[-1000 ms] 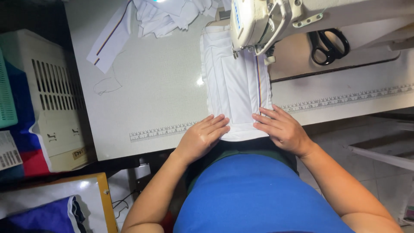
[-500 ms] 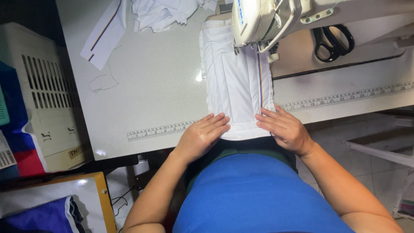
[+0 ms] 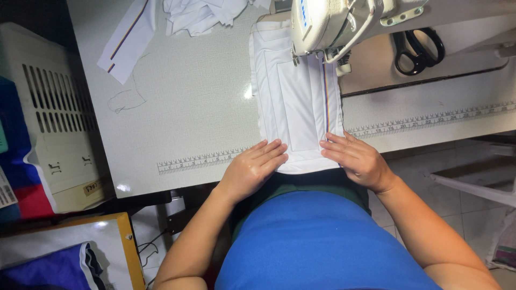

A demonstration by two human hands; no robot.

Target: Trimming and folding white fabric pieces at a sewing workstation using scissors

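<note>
Flat under two open palms at the near edge of the sewing table [image 3: 188, 118]: a white fabric panel [image 3: 293, 102] with a thin multicoloured stripe [image 3: 325, 96] down its right side. Left hand [image 3: 252, 169] spread on the panel's near left corner, right hand [image 3: 357, 158] on the near right corner just below the stripe's end, fingers of both extended and pressing down, nothing pinched or clasped. Far end of the panel tucked beneath the head of the sewing machine [image 3: 328, 24], directly ahead of the fingertips. Beyond the right hand, black scissors [image 3: 419, 51] on the machine bed; past the left hand, a loose striped strip [image 3: 126, 40] and a heap of white cut pieces [image 3: 201, 13]. Likely light, limp and layered cloth, prone to sliding on the smooth tabletop and to shifting ply against ply; best controlled by flat, even pressure at the near corners, as here, rather than a pinch, with the striped edge kept straight.
</note>
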